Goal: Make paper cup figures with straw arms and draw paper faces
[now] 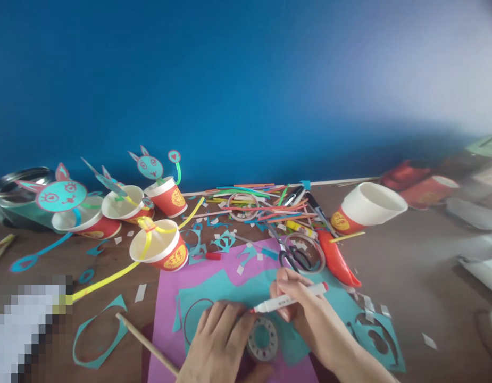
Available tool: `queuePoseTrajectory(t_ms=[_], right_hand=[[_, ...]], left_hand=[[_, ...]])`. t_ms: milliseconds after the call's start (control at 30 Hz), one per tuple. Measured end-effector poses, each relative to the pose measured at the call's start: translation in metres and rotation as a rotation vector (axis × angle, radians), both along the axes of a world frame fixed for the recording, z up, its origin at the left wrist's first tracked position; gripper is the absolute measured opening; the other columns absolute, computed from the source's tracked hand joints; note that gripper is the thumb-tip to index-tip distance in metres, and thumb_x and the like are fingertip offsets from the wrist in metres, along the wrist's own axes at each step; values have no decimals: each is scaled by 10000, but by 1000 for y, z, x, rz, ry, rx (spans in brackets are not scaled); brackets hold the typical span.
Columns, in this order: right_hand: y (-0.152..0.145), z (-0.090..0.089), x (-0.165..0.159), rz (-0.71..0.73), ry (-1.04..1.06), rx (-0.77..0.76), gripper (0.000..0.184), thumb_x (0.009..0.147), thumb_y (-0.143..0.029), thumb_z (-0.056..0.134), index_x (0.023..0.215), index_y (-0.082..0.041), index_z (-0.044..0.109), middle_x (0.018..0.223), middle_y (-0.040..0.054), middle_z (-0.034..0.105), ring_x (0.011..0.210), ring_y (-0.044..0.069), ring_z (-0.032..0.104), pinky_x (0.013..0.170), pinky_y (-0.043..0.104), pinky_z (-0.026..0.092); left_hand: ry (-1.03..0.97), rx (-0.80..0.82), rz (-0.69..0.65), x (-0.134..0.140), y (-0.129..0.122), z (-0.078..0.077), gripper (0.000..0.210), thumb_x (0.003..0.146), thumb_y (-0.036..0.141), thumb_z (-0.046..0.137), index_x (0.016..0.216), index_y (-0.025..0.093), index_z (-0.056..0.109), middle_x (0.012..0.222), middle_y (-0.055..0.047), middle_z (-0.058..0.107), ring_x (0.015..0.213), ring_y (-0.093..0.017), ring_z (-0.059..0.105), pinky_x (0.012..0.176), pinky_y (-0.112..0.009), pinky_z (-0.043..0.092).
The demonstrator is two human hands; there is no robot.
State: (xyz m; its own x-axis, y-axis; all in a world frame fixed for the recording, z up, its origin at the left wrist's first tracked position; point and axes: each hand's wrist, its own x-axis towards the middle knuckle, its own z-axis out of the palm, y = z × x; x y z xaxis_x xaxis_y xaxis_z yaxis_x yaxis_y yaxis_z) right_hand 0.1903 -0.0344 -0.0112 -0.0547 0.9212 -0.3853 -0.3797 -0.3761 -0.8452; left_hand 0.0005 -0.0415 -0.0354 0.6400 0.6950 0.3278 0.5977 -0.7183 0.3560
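My right hand (297, 298) grips a white marker pen (288, 301) with a red tip and red end. Its tip is at the upper left edge of a small white tape roll (263, 339), close to my left index finger. My left hand (219, 340) steadies that roll, fingers along its left side and thumb below. Under both lies teal paper (214, 287), which bears a drawn circle partly covered by my left hand. Purple paper (166, 308) is beneath the teal sheet. A red cap (213, 256) rests near its top edge.
Red-and-white paper cups (169, 252) with pipe cleaners and teal animal faces stand at left. Scissors (295, 255), a glue stick (301, 229) and a pile of coloured sticks (246, 202) lie behind. Another cup (365, 207) leans at right. A wooden stick (146, 343) lies by my left hand.
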Motion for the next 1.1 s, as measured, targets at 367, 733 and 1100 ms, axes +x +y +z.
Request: queuePoseTrajectory(t_ms=[367,733,1100], right_hand=[[-2,-6,4,6,87,-52,258,827,-307,564,614,-192,474,504,-45,458,503,97,347,545,236,296],[-1,-1,-4,-101,4,35,388,847,-409,545,550,-201,405,460,-64,354,464,90,274,496,252,237],[-17,37,6,35,-467,218,178,774,-334,587,687,-186,539,579,-23,550,564,117,452,546,238,327]], left_hand=[[6,19,-26,-2,3,-4,410,823,511,559,1108,217,553,979,-41,672,856,-215,619,688,-303,493],[-65,-171,-8,4,1,10,473,729,422,696,1130,215,553,1031,-63,640,911,-246,583,743,-358,510],[-141,-339,64,10,-5,17,471,675,233,746,1108,212,563,1031,-59,606,977,-260,527,842,-423,449]])
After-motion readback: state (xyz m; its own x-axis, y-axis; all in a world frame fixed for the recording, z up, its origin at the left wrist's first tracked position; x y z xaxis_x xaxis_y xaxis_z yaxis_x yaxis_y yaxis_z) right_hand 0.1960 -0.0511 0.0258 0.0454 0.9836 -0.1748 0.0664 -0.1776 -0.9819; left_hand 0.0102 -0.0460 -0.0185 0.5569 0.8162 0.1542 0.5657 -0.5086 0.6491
